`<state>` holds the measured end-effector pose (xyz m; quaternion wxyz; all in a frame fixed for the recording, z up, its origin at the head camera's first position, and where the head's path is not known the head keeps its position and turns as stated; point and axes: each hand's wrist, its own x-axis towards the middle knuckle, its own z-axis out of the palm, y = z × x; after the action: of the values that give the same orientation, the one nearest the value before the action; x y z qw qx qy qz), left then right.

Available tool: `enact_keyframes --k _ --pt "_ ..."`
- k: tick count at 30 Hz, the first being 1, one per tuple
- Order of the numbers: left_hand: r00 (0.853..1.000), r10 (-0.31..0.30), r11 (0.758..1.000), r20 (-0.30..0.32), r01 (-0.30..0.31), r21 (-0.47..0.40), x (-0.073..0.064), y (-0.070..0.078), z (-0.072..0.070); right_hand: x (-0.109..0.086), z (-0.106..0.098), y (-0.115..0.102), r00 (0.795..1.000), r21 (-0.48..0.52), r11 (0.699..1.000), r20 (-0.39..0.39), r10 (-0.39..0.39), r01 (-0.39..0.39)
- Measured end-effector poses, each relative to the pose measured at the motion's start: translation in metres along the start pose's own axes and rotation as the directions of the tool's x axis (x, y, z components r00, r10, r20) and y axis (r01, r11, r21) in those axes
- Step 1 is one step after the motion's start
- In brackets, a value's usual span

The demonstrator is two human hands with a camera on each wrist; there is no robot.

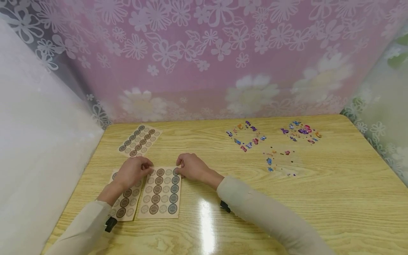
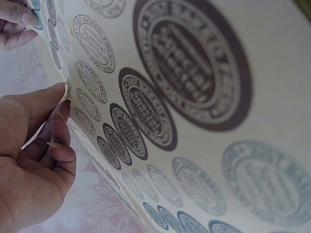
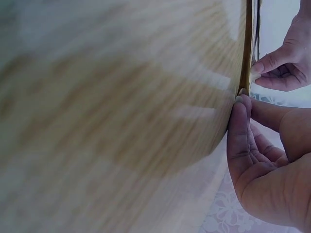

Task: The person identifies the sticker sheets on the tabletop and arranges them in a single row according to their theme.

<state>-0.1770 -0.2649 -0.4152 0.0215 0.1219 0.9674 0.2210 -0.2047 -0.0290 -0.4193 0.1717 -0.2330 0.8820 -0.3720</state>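
A sticker sheet (image 1: 164, 198) with rows of round brown, blue-grey and pale "just baked" labels lies in front of me. My left hand (image 1: 133, 173) pinches its upper left corner between thumb and finger, as the left wrist view also shows. At the upper right corner, my right hand (image 1: 193, 168) pinches the same sheet by its edge. A second sticker sheet (image 1: 122, 202) lies just to the left, partly covered by my left hand and wrist. Further back is a third sheet of round stickers (image 1: 140, 140), set at an angle.
Transparent sheets carry colourful butterfly-like stickers at the right: a ring-shaped group (image 1: 255, 141), a denser cluster (image 1: 303, 131) and a sparser group (image 1: 269, 161). The wooden table (image 1: 229, 219) meets a pink floral curtain (image 1: 197, 74) at the back. White fabric (image 1: 41, 134) hangs along the left.
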Motion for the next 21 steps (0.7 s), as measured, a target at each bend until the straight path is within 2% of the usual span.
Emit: enact_keyframes --k 10,21 --pt "1.0 0.008 0.999 0.0 -0.008 0.038 0.001 0.0038 -0.0011 0.0005 0.0009 -0.0008 1.0 -0.032 0.999 -0.022 0.006 -0.007" --pt "1.0 0.003 0.998 0.017 -0.004 0.056 0.0019 0.0076 -0.0057 -0.0003 0.0022 -0.0012 1.0 -0.024 1.0 -0.02 0.016 -0.016"
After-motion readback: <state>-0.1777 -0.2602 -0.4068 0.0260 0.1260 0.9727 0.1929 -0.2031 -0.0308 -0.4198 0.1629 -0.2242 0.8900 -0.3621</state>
